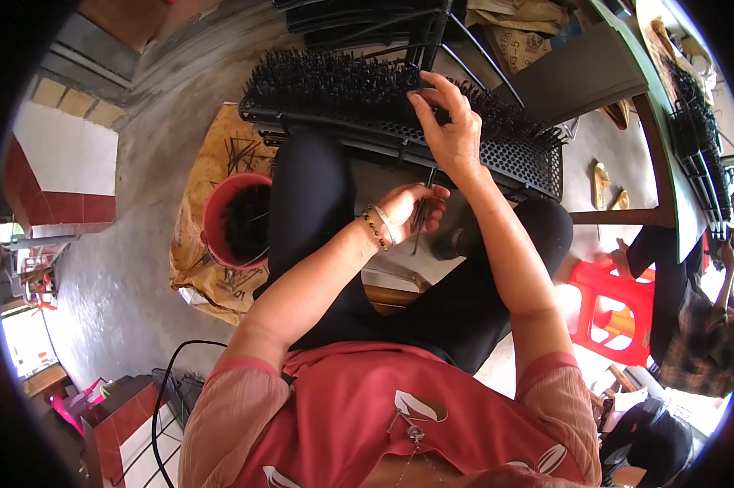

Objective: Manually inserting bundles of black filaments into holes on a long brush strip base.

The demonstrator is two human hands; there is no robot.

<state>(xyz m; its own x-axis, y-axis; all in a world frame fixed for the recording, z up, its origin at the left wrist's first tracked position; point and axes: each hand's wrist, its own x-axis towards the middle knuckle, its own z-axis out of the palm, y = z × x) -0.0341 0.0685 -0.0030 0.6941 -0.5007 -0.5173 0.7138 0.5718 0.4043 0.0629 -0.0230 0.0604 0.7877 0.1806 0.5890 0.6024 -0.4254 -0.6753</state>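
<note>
My left hand (406, 208) is curled, palm partly turned up, around a few thin dark rods (419, 218) above my lap. Farther off and higher, my right hand (458, 134) has its thumb and forefinger drawn together at a dense row of upright black pins (326, 85). Whatever small dark piece lies between those fingertips blends into the pins behind it. The pins stand along a long black perforated metal rack (537, 163) that runs across in front of my knees.
At my left, a red bucket (212, 221) full of thin black pieces stands on a tan sack (189, 252) strewn with loose dark rods. A green-edged table (627, 61) and a red plastic stool (582, 305) are on the right, near another person (700, 333).
</note>
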